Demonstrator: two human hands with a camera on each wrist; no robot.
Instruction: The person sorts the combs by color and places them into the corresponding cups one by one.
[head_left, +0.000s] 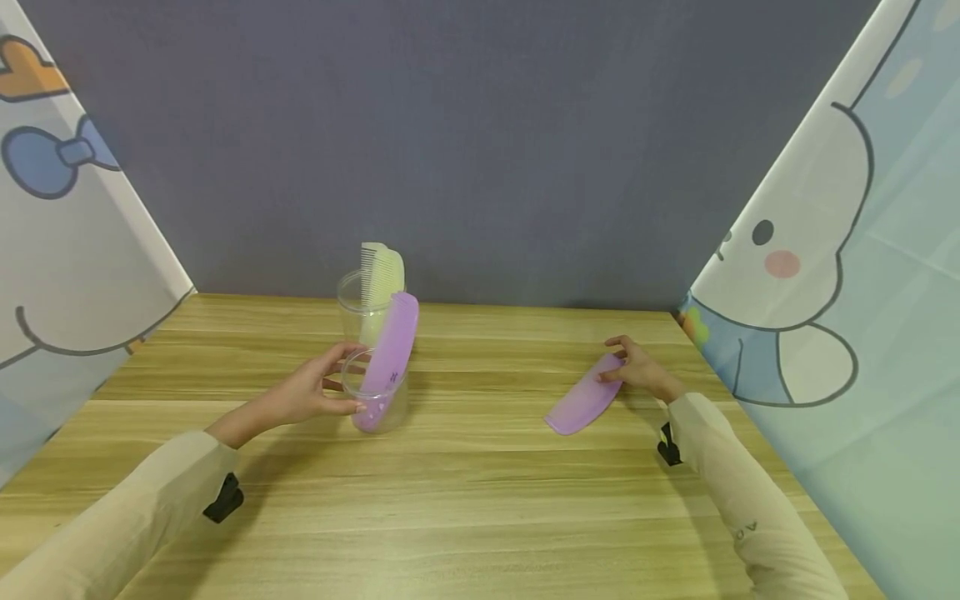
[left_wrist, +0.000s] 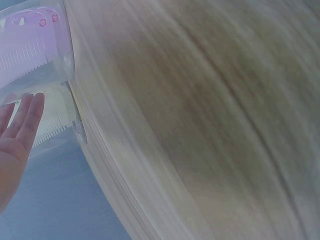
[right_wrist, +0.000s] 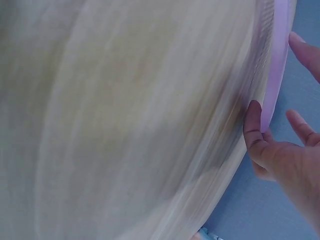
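My left hand (head_left: 315, 392) is at the left side of the front clear plastic cup (head_left: 397, 408). Its thumb touches the near wall, and its fingers reach behind; the left wrist view shows them fairly straight. A purple comb (head_left: 395, 342) leans upright inside this cup. Just behind stands a second clear cup (head_left: 348, 312) with pale yellow combs (head_left: 382, 271) sticking out of it. Far to the right, my right hand (head_left: 637, 368) pinches the far end of another purple comb (head_left: 585, 396). In the right wrist view this comb (right_wrist: 276, 65) appears edge-on between thumb and fingers.
Everything stands on a wood-grain table (head_left: 480, 500). A dark grey panel (head_left: 465, 150) rises at its back edge. Cartoon-printed cloth walls flank it, the left wall (head_left: 75, 250) and the right wall (head_left: 885, 433) both slanting outward.
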